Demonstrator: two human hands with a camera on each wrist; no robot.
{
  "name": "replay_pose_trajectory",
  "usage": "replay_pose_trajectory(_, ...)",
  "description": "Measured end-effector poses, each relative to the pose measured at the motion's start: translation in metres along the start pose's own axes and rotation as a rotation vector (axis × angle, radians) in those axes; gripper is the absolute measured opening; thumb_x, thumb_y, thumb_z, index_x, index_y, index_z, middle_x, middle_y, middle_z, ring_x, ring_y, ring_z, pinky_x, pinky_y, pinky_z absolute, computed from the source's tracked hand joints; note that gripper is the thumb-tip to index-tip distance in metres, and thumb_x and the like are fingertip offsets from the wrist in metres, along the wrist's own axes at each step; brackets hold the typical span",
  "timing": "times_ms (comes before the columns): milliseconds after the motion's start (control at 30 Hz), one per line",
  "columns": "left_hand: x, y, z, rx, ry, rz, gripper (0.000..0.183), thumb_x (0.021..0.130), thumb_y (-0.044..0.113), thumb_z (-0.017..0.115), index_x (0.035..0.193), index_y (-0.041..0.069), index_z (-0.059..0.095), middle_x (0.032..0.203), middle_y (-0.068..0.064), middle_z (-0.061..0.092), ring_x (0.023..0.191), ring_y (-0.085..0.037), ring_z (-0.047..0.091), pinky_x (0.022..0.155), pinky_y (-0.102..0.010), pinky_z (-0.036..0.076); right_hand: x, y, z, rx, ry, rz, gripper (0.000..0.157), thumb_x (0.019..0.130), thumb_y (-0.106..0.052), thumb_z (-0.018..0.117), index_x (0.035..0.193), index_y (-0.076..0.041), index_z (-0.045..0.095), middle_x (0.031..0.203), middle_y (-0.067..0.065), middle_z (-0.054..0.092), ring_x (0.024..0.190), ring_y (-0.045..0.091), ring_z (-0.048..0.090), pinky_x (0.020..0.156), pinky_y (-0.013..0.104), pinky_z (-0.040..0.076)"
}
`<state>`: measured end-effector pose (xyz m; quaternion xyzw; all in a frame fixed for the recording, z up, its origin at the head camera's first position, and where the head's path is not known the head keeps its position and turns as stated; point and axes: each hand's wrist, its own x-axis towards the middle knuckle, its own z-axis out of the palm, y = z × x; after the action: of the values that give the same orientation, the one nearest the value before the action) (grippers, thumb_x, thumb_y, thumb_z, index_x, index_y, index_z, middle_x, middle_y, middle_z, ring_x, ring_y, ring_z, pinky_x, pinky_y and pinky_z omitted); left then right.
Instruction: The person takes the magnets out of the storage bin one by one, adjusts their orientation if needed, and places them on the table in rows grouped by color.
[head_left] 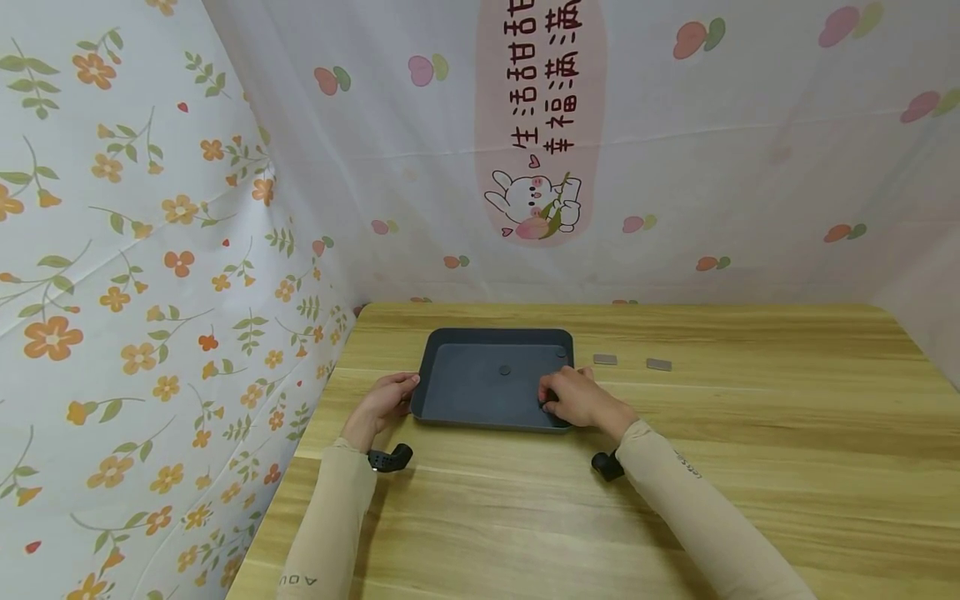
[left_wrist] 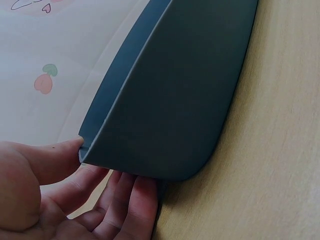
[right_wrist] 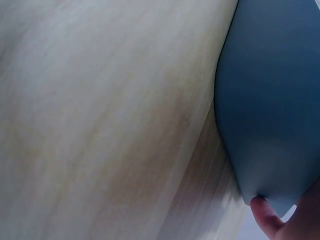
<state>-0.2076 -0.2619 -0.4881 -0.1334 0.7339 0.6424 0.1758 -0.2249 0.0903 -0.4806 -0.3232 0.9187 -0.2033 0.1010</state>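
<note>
Two patterned cloths: flowered one (head_left: pixel 191 287) on the left, printed back cloth (head_left: pixel 405 187) behind the worktop (head_left: pixel 487 517), which is wood-grain. Beige sleeves next, left sleeve (head_left: pixel 333 500) and right sleeve (head_left: pixel 697 504), both reaching in from the near side. Dark grey tray (head_left: pixel 461 387) sits on the worktop between the hands.

Left hand (head_left: pixel 382 402): grip closed on the tray's left side, thumb at the rim, fingers against the outer wall per left wrist view. Right hand (head_left: pixel 576 397): over the tray's near right corner, fingers curled down inside. Grip looks nearly closed; can't tell if anything is pinched, fingertips too small and dark to read.

Black camera on each wrist: left camera (head_left: pixel 392 457), right camera (head_left: pixel 607 465).

Smallest: two flat grey plates, nearer plate (head_left: pixel 605 359) and farther plate (head_left: pixel 658 364), on the worktop right of the tray. Two dark discs inside it: middle disc (head_left: pixel 505 370), corner disc (head_left: pixel 561 352) at far right.
</note>
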Motion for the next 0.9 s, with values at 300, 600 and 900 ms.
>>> replay_pose_trajectory(300, 0.0012, -0.0001, 0.0007, -0.005, -0.003, 0.001, 0.044, 0.104, 0.019, 0.043, 0.140, -0.007, 0.042, 0.098, 0.000, 0.061, 0.084, -0.008, 0.057, 0.074, -0.023, 0.048, 0.0007, -0.0016, -0.0020, 0.012, 0.004, 0.010, 0.008, 0.091, -0.017, 0.066, 0.087, -0.021, 0.062, 0.087, -0.006, 0.061, 0.091, 0.022, 0.052, 0.086, 0.048, 0.027)
replay_pose_trajectory(600, 0.0020, -0.0011, -0.0002, -0.013, -0.019, 0.005, 0.045, 0.104, 0.019, 0.043, 0.140, -0.008, 0.041, 0.098, 0.000, 0.059, 0.085, -0.007, 0.056, 0.075, -0.023, 0.048, 0.0023, 0.0043, 0.0009, 0.159, 0.042, 0.013, 0.006, 0.092, -0.017, 0.066, 0.088, -0.019, 0.062, 0.083, -0.008, 0.063, 0.078, 0.011, 0.053, 0.078, 0.041, 0.024)
replay_pose_trajectory(900, 0.0024, -0.0031, -0.0008, -0.004, -0.011, 0.022, 0.044, 0.104, 0.018, 0.044, 0.140, -0.008, 0.042, 0.098, 0.000, 0.060, 0.085, -0.008, 0.056, 0.076, -0.023, 0.048, -0.0007, 0.0047, -0.0029, 0.252, 0.065, 0.019, 0.005, 0.094, -0.018, 0.063, 0.091, -0.014, 0.062, 0.084, -0.007, 0.064, 0.076, 0.010, 0.055, 0.084, 0.045, 0.029)
